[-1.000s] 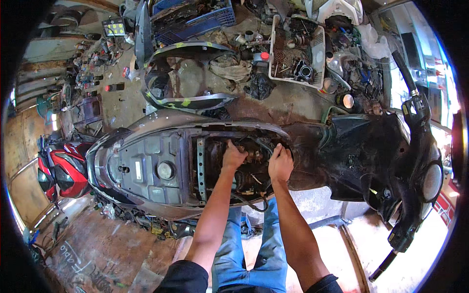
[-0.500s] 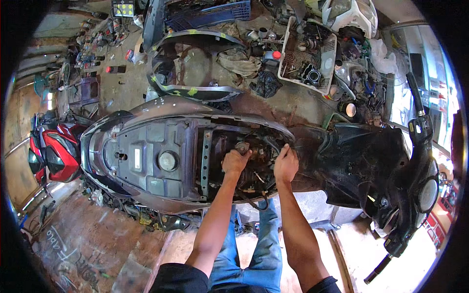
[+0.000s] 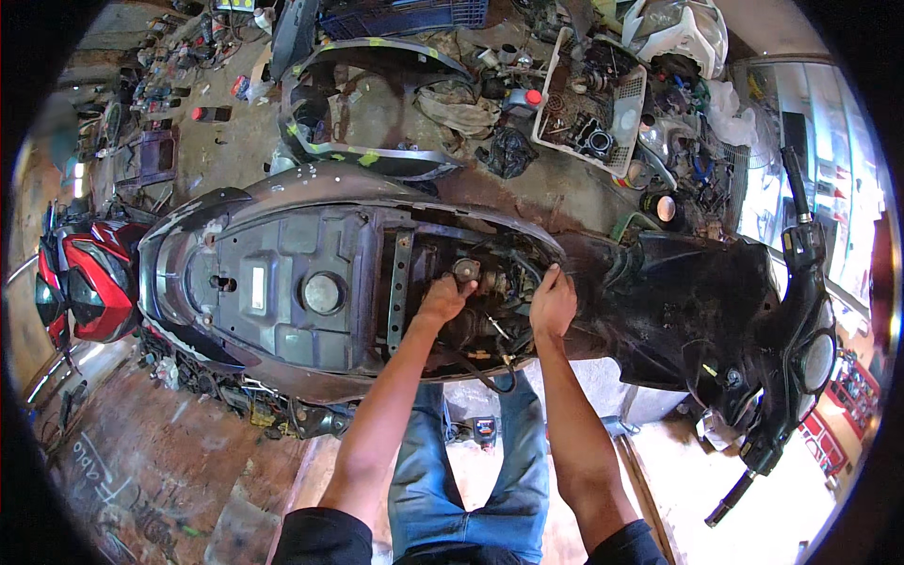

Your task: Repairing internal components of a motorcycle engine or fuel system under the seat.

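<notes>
A dark scooter (image 3: 659, 282) with its seat off lies across my view, its engine bay (image 3: 433, 254) open beside the grey tank cover (image 3: 245, 282). My left hand (image 3: 444, 299) is closed on a metal engine part (image 3: 465, 270) with a round top, near the perforated crossbar (image 3: 399, 292). My right hand (image 3: 554, 301) is curled at the bay's right end, beside a black hose (image 3: 527, 273); what its fingertips hold is hidden. Hoses hang low in the bay, over my jeans.
A red scooter (image 3: 94, 287) stands at left. Beyond the bay, body panels (image 3: 395, 165), a white crate (image 3: 631, 122) of engine parts, a blue crate (image 3: 405, 19) and loose parts cover the floor. Handlebars (image 3: 805, 282) extend at right, near red cases (image 3: 824, 438).
My left hand has shifted a little, and the round-topped part shows more clearly at its fingertips. My right hand stays at the bay's end. The view has tilted slightly.
</notes>
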Demonstrator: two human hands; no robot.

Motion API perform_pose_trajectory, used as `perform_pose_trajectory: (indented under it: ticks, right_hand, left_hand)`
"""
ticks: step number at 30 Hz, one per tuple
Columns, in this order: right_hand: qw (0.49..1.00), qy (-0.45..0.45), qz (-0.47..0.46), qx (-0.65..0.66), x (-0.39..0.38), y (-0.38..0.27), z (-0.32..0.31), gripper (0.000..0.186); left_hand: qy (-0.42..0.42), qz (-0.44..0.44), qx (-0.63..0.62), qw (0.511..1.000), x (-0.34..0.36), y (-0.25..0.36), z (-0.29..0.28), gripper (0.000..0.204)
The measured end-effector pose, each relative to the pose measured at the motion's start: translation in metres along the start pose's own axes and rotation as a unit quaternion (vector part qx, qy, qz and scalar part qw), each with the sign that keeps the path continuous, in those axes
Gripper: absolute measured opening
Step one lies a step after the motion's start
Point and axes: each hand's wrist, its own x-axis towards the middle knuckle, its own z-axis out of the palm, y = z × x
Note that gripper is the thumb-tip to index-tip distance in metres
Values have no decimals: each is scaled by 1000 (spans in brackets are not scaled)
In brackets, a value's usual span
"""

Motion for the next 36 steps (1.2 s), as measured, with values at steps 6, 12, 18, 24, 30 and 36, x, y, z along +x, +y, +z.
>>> perform_pose_trajectory:
  ticks: [6,12,18,24,30,36]
  right_hand:
    - [1000,27,-11,1,-2,6,-4,43]
    - [999,26,-21,9,1,5,-4,36]
    - [986,95,-121,61,-3,1,-18,31]
    - [937,-77,-231,251,-40,-34,-30,22]
    - [951,-226,-97,187,-16,-30,36,48]
    - [906,-407,-36,114,24,-43,59,80]
  left_hand:
    - [23,-57,-14,998,-35,40,-15,52]
    - [258,119,-85,955,-58,24,3,29]
    - [237,16,-90,967,-54,44,1,26]
    - [218,2,-96,971,-55,29,0,28]
    - [202,-7,-123,972,-56,44,-7,26]
    - [212,0,-107,971,-53,36,-1,25]
